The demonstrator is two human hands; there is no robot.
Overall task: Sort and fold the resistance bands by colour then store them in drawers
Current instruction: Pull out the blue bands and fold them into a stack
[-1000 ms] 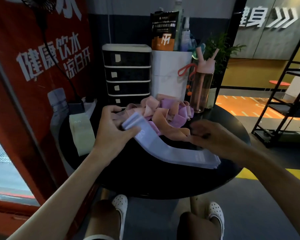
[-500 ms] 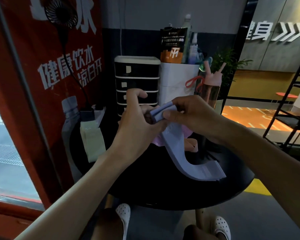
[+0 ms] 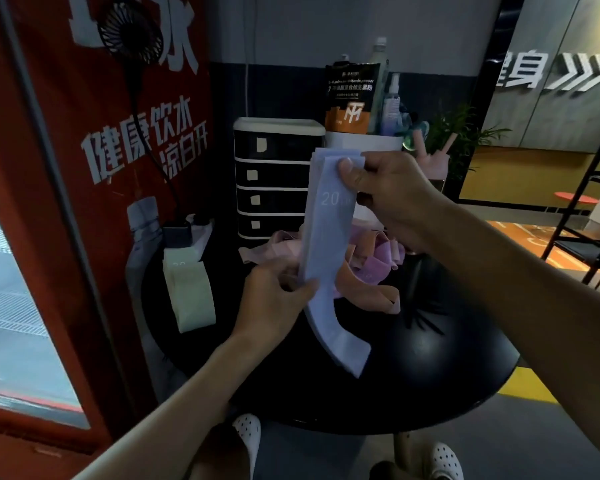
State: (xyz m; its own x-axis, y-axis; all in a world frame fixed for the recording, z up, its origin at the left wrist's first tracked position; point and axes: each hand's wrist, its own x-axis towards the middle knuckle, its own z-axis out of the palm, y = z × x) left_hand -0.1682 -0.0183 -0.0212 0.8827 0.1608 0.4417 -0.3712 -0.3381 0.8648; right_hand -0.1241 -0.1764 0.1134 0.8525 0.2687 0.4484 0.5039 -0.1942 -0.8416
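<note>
I hold a stack of pale blue resistance bands (image 3: pixel 328 244) upright above the round black table (image 3: pixel 430 368). My right hand (image 3: pixel 392 199) pinches their top end in front of the drawer unit. My left hand (image 3: pixel 274 303) grips them lower down, and their tail curves onto the table. Behind them lies a tangle of pink, purple and orange bands (image 3: pixel 371 268). A folded pale yellow band pile (image 3: pixel 187 292) rests at the table's left. The black drawer unit (image 3: pixel 274 178) with white trim stands at the back, its drawers closed.
A white container (image 3: pixel 368 143) with an orange pouch and spray bottles stands right of the drawers, beside a pink bottle (image 3: pixel 433 164). A power strip (image 3: pixel 191 230) sits at the back left by the red panel. A black shelf frame (image 3: pixel 589 209) stands to the right.
My right hand has lifted the top end of the blue bands higher, and my left hand has slid down along them, stretching them upright.
</note>
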